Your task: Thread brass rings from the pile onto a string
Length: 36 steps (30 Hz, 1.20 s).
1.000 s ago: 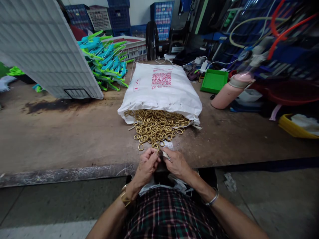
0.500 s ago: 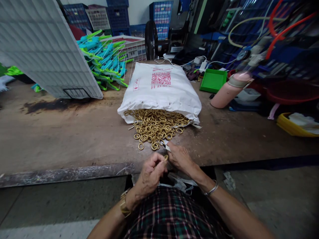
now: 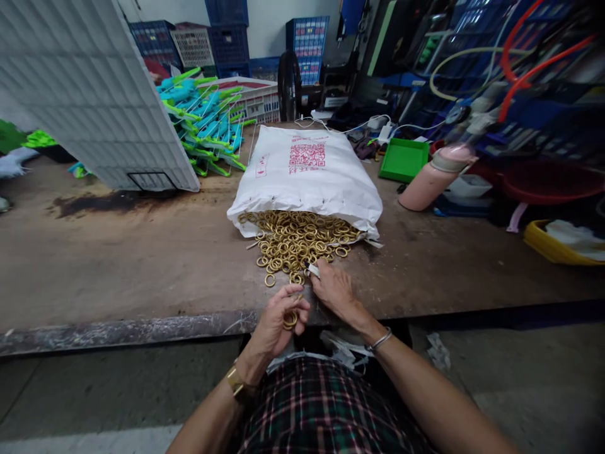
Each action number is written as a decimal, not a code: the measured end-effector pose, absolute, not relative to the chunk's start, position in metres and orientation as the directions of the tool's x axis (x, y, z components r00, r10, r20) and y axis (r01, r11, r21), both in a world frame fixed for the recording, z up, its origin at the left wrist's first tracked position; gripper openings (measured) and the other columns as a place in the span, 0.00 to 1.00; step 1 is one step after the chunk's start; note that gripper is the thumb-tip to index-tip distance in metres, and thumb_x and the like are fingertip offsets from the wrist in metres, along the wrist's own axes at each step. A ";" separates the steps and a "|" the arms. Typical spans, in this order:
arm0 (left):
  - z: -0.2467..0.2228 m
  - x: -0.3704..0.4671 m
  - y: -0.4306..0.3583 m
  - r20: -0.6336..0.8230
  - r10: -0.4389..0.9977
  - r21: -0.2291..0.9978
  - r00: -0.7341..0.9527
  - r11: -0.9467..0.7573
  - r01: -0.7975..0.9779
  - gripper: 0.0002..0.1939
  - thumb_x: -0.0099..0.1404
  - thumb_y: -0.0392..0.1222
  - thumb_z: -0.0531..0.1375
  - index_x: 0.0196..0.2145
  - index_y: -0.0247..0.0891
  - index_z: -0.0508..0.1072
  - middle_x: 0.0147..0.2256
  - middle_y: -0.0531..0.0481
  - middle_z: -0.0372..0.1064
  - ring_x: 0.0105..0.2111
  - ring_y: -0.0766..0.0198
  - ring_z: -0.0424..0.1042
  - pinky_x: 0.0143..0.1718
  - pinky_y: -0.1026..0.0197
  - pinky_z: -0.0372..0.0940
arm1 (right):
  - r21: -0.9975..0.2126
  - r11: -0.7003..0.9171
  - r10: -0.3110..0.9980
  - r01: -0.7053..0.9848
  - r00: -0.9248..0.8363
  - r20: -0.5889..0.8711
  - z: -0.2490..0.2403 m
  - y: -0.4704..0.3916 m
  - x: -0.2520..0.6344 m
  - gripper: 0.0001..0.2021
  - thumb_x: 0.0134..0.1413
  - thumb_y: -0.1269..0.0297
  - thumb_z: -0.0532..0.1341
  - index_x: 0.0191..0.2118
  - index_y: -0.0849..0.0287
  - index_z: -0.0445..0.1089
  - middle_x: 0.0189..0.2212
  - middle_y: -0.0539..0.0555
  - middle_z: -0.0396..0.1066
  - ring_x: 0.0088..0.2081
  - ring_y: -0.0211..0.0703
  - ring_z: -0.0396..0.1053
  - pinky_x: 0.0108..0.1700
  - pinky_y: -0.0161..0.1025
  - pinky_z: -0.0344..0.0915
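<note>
A white woven sack (image 3: 307,176) with red print lies on the table, and brass-coloured rings (image 3: 302,236) spill from its mouth. My left hand (image 3: 278,318) is at the table's front edge, fingers curled round a few gold rings (image 3: 290,320). Just right of it, my right hand (image 3: 334,287) is closed on a small white tool (image 3: 312,269) with a dark tip. That tip is at the near side of the ring pile. The tool's kind and most of its body are hidden by my fingers.
A grey ribbed panel (image 3: 99,88) stands on the left, beside a heap of green and blue plastic pieces (image 3: 208,123). To the right are a green tray (image 3: 404,159), a pink bottle (image 3: 432,180) and a yellow basin (image 3: 558,243). The table's front edge (image 3: 127,328) runs before me.
My left hand has moved slightly left and its fingers have loosened, showing the rings in it. My right hand has moved forward with the white tool to the pile.
</note>
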<state>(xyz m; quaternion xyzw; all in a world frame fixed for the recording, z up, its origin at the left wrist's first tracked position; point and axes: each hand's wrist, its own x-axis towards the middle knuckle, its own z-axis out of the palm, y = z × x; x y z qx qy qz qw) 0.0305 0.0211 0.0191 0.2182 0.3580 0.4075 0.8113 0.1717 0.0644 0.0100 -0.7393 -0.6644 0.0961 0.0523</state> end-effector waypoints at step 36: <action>0.011 0.030 0.024 -0.365 0.860 0.871 0.356 0.451 -0.195 0.18 0.55 0.55 0.57 0.29 0.36 0.64 0.19 0.59 0.57 0.14 0.77 0.50 0.14 0.71 0.43 | -0.949 -0.161 0.982 0.271 -0.053 -0.182 0.017 0.036 0.160 0.13 0.51 0.57 0.51 0.22 0.59 0.60 0.18 0.46 0.59 0.22 0.33 0.55 0.25 0.32 0.53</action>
